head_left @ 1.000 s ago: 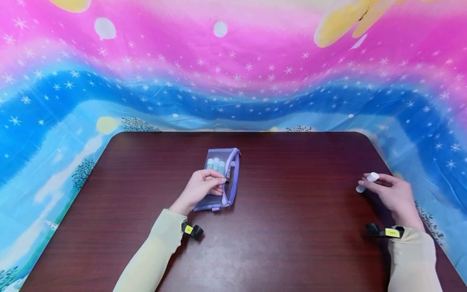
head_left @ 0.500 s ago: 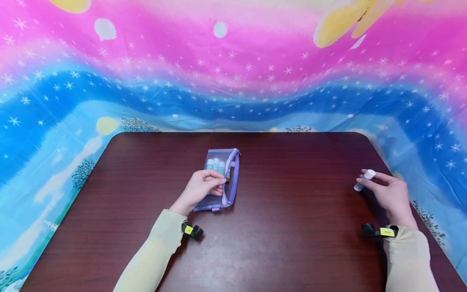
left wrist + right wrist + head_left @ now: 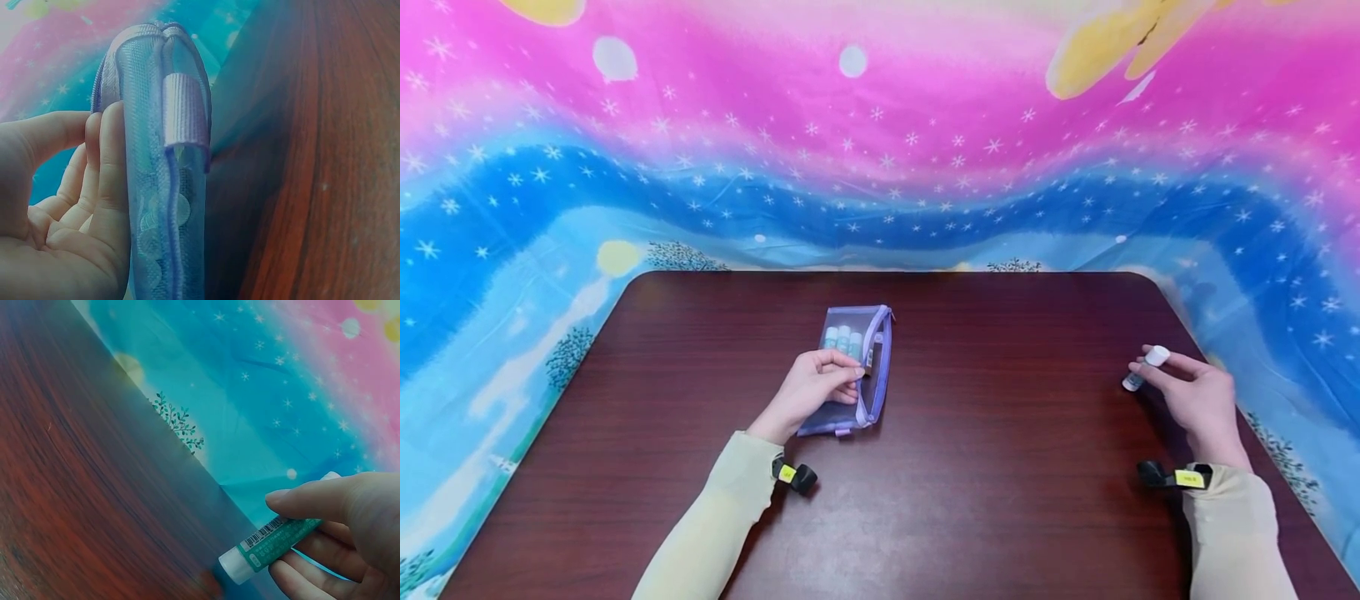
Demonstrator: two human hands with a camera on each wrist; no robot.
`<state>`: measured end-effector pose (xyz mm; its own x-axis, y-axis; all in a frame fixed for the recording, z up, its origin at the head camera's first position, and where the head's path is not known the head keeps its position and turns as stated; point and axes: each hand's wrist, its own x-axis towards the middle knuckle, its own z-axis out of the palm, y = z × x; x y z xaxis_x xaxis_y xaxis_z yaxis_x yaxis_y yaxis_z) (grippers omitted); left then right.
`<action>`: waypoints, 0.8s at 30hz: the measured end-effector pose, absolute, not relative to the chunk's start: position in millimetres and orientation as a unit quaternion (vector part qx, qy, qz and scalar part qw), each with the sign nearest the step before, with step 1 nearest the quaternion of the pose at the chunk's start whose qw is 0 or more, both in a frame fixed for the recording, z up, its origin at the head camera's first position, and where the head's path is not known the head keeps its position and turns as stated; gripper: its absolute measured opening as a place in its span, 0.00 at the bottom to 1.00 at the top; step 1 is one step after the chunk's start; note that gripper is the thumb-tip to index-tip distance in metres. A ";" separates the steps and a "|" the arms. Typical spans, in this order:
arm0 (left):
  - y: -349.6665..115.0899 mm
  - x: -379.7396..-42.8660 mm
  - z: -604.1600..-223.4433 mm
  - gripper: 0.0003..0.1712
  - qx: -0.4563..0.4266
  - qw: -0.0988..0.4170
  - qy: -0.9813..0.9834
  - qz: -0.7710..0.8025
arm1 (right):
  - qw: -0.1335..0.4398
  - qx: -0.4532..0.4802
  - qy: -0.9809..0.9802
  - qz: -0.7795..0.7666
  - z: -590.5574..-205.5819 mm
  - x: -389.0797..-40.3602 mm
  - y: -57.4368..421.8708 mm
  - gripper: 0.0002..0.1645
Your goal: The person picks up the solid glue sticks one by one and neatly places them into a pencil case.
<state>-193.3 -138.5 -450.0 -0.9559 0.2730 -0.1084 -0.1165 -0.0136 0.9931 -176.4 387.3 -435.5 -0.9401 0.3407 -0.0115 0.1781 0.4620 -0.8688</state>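
Note:
A purple mesh zip pouch (image 3: 880, 396) lies on the table with its zipped side spread apart towards the right. My left hand (image 3: 811, 385) pinches the upper edge of that opening between thumb and fingers; the left wrist view has the pouch (image 3: 145, 119) end-on, with its lilac tab. Inside, white-capped glue sticks (image 3: 844, 340) show through the mesh beyond my fingers. Over the table's right side, my right hand (image 3: 1208, 404) holds another glue stick (image 3: 1156, 357) between thumb and fingers, tilted. In the right wrist view this glue stick (image 3: 275, 542) shows a green label with a barcode.
The dark red-brown wooden table (image 3: 985, 467) has rounded far corners. A patterned pink and blue cloth (image 3: 925, 117) hangs behind it and along both sides. Each wrist carries a small black camera, such as the left one (image 3: 803, 478).
My right hand has moved slightly left, carrying the glue stick away from the table's right edge. The left hand and the pouch have stayed in place.

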 end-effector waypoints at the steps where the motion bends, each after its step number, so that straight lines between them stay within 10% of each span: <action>1: -138.4 -193.5 -449.8 0.14 0.057 0.137 0.689 0.709 | 0.082 -0.151 -0.851 0.497 -434.7 -176.6 386.4 0.36; 24: -138.4 -194.3 -452.7 0.14 0.059 0.140 0.685 0.713 | 0.101 -0.093 -0.779 0.611 -436.7 -180.1 380.8 0.17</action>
<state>-194.3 -138.4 -452.7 -0.9538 0.2805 -0.1074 -0.1186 -0.0231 0.9927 -180.1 380.8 -436.7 -0.9622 0.2685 0.0449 0.0204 0.2357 -0.9716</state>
